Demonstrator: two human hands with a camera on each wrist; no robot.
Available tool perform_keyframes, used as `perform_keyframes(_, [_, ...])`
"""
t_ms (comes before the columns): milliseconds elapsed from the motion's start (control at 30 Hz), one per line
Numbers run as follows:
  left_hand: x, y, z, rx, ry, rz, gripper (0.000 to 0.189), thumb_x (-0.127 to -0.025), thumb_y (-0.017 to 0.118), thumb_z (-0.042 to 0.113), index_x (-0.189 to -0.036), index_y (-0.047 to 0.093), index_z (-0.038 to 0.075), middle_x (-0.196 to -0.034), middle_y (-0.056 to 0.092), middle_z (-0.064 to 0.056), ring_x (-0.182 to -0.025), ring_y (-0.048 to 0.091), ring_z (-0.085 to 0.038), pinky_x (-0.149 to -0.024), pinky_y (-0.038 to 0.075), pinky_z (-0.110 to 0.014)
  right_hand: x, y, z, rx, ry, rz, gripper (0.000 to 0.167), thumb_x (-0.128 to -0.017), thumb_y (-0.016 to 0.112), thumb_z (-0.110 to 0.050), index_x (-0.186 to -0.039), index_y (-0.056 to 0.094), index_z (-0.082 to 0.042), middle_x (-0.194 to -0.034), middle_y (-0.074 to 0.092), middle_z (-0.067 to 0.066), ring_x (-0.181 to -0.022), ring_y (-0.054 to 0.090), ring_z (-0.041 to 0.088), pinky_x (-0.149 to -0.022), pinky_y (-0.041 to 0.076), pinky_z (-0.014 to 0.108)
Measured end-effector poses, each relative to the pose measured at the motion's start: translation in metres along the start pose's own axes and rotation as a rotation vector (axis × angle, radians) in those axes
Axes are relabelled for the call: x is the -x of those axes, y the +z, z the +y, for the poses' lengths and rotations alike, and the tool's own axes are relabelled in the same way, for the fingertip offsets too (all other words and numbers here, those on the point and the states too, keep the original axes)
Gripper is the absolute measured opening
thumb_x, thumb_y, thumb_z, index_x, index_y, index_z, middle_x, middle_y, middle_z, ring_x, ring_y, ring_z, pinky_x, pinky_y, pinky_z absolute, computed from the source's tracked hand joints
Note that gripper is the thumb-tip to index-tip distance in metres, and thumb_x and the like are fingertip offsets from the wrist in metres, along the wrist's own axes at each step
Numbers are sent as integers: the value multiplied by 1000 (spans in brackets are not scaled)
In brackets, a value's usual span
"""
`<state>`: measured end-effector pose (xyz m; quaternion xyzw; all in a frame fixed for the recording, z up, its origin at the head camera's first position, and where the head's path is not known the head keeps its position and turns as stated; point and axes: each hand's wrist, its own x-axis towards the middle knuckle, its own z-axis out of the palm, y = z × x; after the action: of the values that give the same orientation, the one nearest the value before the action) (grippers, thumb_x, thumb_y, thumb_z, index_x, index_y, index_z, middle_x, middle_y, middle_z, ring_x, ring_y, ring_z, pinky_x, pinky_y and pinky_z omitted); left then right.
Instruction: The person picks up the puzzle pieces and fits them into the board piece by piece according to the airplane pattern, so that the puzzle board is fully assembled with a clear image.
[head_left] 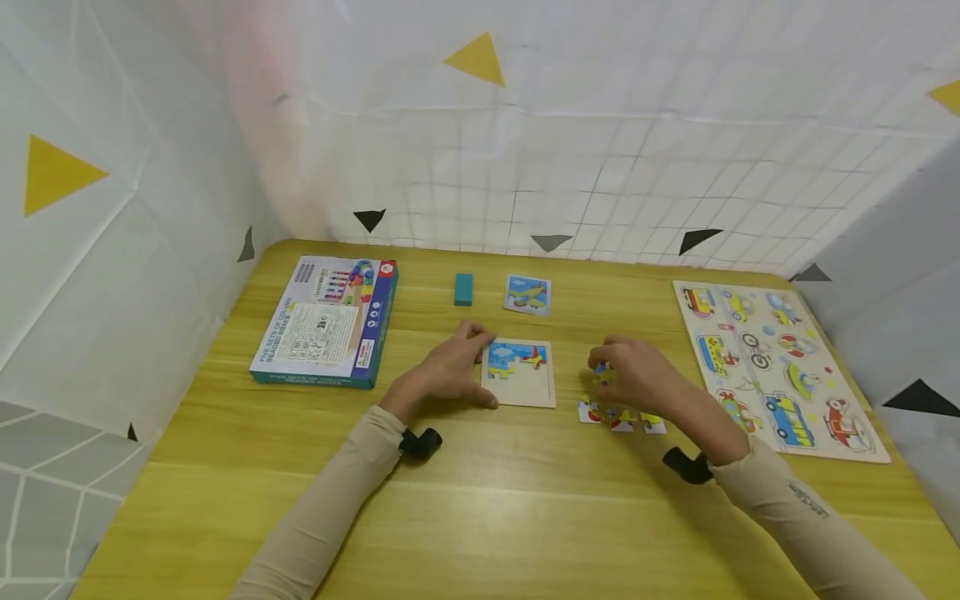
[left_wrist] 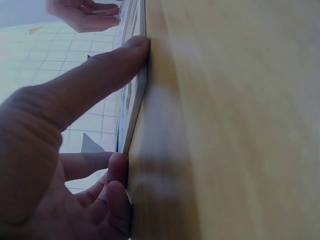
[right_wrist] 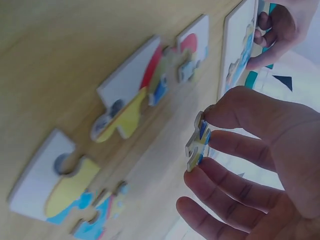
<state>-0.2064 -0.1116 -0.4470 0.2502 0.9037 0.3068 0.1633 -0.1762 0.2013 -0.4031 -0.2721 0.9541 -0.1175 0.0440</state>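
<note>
My left hand (head_left: 450, 367) holds the left side of a small square jigsaw tray (head_left: 528, 392), its thumb (left_wrist: 107, 75) at the near corner and its fingers at the far one. Joined pieces with blue sky and a red shape fill the tray's upper and left parts; bare wood shows elsewhere. To the right of the tray, my right hand (head_left: 637, 371) pinches a jigsaw piece (right_wrist: 197, 142) between thumb and fingertips, just above the table. Several loose jigsaw pieces (right_wrist: 132, 75), with white, yellow, red and blue parts, lie face up below that hand.
A boxed bead toy (head_left: 322, 325) lies at the left. Behind the tray are a teal block (head_left: 463, 289) and a picture card of a yellow plane (head_left: 527, 295). A large vehicle puzzle board (head_left: 780, 367) covers the table's right side. White sheeting (head_left: 450, 167) rises behind.
</note>
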Motion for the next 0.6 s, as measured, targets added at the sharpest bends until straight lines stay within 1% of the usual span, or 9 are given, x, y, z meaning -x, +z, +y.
perform_keyframes(133, [0, 0, 0, 3, 2, 0, 110, -67, 93, 42, -155, 35, 9, -148, 29, -7, -111, 49, -20, -100, 43, -36, -4, -1, -5, 4, -30, 18, 26, -77, 86, -17, -98, 75, -7, -96, 64, 7, -74, 57, 18, -66, 51, 39])
perform_keyframes(300, [1, 0, 1, 2, 4, -1, 110, -68, 92, 42, -156, 34, 9, -148, 29, -7, -110, 50, -19, -98, 44, -35, -10, -2, -13, 13, -57, 36, 26, -76, 86, -16, -98, 75, -6, -95, 64, 7, -75, 58, 19, -66, 51, 39])
perform_keyframes(467, [1, 0, 2, 4, 3, -1, 109, -68, 92, 41, -155, 34, 9, -148, 29, -8, -111, 49, -20, -99, 43, -35, -15, -2, -22, -2, -79, 35, 26, -77, 83, -15, -100, 75, -5, -95, 63, 8, -75, 58, 18, -65, 51, 38])
perform_keyframes(600, [2, -1, 2, 10, 5, 1, 109, -68, 93, 40, -155, 35, 8, -147, 30, -7, -109, 50, -19, -97, 44, -34, -20, -2, -27, -4, -77, 23, 26, -78, 82, -17, -101, 75, -6, -95, 63, 7, -74, 56, 17, -65, 50, 36])
